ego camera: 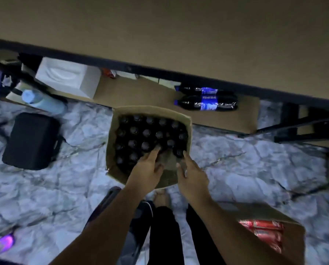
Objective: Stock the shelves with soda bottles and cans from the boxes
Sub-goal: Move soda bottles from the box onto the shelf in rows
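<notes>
My left hand [148, 166] and right hand [192, 175], fingers spread and holding nothing, reach into a cardboard box [111, 138] of dark soda bottles [146, 133] on the floor [246, 169]. Two blue-labelled bottles [207, 105] lie on the low shelf [133, 94], their writing too blurred to read.

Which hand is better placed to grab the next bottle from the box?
Left, likely. The left hand has straight fingers over the bottles beside the emptied corner of the box; the right hand hangs further back over that gap. Neither grips anything.
</notes>
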A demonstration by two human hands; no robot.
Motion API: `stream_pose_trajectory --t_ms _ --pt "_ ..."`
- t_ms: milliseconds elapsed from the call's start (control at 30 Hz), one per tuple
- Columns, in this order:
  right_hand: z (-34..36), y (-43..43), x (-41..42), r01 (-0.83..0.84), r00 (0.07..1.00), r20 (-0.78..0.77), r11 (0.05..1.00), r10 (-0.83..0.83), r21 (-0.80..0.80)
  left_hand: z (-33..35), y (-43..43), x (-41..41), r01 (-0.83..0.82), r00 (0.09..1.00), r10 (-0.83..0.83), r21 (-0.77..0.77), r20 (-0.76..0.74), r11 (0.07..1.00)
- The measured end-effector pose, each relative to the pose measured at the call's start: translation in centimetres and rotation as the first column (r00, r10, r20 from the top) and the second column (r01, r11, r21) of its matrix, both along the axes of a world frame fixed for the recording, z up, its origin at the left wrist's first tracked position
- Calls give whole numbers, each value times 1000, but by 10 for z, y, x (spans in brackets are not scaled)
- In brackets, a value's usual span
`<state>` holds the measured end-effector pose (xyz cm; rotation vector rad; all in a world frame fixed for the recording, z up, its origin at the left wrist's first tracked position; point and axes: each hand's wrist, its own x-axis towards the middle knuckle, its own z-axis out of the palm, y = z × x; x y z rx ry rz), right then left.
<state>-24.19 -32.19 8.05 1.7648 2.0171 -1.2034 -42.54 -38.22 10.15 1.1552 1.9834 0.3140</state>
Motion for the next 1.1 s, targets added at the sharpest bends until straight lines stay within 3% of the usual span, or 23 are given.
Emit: stream_pose_trajectory --t_ms 167,300,433,600,933,1100 --pt "-31 14 -48 295 950 -25 923 -311 -248 -97 23 -10 -40 999 40 -8 34 999" --pt "-131 2 -60 497 854 -41 838 -518 -227 -160 48 -15 -39 993 46 -65 111 997" --pt "-167 1 -63 551 816 -41 797 -577 -247 -197 66 -15 -53 983 63 -62 174 997" --pt "-194 1 -71 659 730 -141 744 -668 -113 -207 83 -11 -47 972 50 -16 230 999" --pt "-198 -6 -67 623 759 -180 778 -625 -75 -212 101 -9 65 989 -60 -39 135 997" --pt "-148 -1 -59 506 849 -138 860 -509 -61 -182 90 -5 -2 993 0 16 118 1000"
